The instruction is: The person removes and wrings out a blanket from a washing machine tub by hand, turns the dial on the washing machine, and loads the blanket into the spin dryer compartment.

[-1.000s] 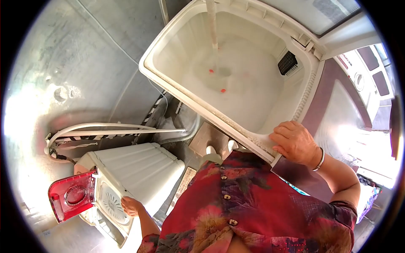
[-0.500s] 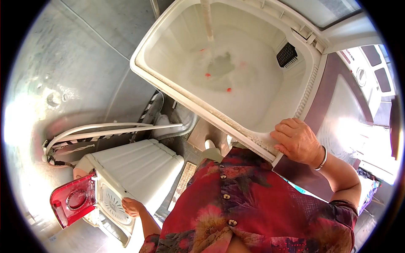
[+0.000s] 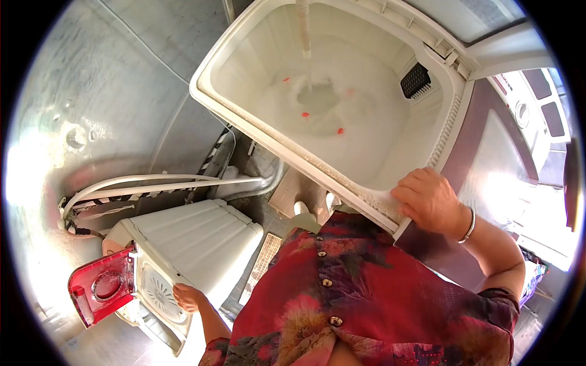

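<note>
A square washing tub (image 3: 293, 152) with cloudy, sudsy water fills the upper middle. Small red bits (image 3: 340, 131) float in it, and a ribbed hose (image 3: 303, 27) pours water in from above. My right hand (image 3: 430, 202), a bangle on its wrist, is closed over the tub's near right corner. At the lower left, my left hand (image 3: 188, 297) rests with curled fingers on the edge of a smaller white machine (image 3: 189, 238). That machine's red lid (image 3: 104, 287) stands open beside a slotted round cover (image 3: 160, 294).
White pipes (image 3: 165, 183) run along the metal wall (image 3: 128, 91) at the left. A black grille (image 3: 415, 80) sits inside the tub's right wall. Another white appliance with a dial (image 3: 522, 113) stands at the far right. A floor grate (image 3: 261, 268) lies below.
The red bits have drifted in the water. The view has shifted slightly, while both hands keep their places on the machines.
</note>
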`<state>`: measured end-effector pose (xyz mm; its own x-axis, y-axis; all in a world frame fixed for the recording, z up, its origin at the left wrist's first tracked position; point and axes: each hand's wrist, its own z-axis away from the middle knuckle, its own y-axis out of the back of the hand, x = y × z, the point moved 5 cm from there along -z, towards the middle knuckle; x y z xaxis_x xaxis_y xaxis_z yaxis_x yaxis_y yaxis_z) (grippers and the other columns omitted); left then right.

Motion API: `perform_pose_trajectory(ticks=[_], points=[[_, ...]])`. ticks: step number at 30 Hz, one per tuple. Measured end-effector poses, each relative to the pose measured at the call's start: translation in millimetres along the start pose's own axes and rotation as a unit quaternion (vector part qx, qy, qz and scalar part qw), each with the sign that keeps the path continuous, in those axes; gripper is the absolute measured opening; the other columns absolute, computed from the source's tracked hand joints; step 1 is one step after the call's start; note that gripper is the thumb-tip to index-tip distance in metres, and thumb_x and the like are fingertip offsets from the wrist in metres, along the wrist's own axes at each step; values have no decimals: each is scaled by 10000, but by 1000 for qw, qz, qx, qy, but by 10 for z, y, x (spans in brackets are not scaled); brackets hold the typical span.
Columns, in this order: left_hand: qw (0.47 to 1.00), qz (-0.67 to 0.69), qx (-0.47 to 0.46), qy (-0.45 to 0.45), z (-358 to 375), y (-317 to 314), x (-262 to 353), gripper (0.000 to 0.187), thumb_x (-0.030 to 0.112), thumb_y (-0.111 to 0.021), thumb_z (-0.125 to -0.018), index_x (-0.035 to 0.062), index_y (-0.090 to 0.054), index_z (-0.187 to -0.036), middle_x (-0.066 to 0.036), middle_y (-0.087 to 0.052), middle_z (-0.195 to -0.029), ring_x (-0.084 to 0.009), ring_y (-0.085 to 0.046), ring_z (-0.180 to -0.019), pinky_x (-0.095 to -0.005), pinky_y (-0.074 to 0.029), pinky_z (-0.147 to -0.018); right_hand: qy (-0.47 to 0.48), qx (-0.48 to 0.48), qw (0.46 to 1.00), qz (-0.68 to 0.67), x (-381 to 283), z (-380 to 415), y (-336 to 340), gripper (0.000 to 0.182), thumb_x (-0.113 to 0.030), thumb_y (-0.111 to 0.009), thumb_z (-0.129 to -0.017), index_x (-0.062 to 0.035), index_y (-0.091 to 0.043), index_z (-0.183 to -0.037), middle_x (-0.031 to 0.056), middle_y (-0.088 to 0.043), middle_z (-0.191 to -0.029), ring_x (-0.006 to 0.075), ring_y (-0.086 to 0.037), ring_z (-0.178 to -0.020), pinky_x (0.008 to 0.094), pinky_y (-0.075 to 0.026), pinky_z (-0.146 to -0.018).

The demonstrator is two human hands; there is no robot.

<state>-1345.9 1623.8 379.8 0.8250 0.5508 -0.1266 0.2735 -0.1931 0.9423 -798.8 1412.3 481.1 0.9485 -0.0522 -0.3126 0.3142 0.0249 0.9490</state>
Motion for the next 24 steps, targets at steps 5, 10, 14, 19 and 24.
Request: perform_pose_trajectory(ticks=[5,10,14,19,24], points=[[1000,-7,-12,14,9,20,3,411,404,-281,-861,149,-530,-1066,-7,-525,-1102,-239,-491,-986,-345,-397,-821,-34,-119,992,7,253,-493,-145,135,-207,-576,-693,-92,-546,-757,59,-531,-736,236,-513,-718,359,-404,-608],[1000,-9,-15,12,-31,-28,-29,417,407,-274,-861,148,-526,-1070,-5,-516,-1114,-240,-488,-989,-347,-399,-823,62,-122,985,104,31,-684,-94,147,-243,-556,-730,-99,-540,-755,66,-526,-718,246,-520,-701,367,-407,-612],[999,-2,-31,21,1,25,7,423,411,-270,-860,148,-521,-1075,-6,-507,-1126,-242,-481,-1000,-348,-398,-827,16,-234,972,8,53,-585,-252,170,-257,-547,-741,-96,-535,-793,64,-523,-718,251,-520,-706,354,-408,-616],[1000,-10,-20,13,-68,-137,-98,429,413,-265,-860,144,-518,-1079,-13,-504,-1129,-243,-474,-1014,-349,-397,-825,26,-192,981,-16,-24,-575,-266,197,-268,-533,-752,-92,-521,-839,79,-520,-718,266,-519,-716,363,-410,-621],[1000,5,-5,-1,-26,-44,-38,395,390,-298,-860,145,-517,-1079,-19,-525,-1102,-243,-493,-985,-357,-379,-831,-44,-158,983,-77,-89,-474,-363,275,-258,-523,-765,-62,-464,-949,111,-524,-756,297,-515,-729,382,-412,-646]])
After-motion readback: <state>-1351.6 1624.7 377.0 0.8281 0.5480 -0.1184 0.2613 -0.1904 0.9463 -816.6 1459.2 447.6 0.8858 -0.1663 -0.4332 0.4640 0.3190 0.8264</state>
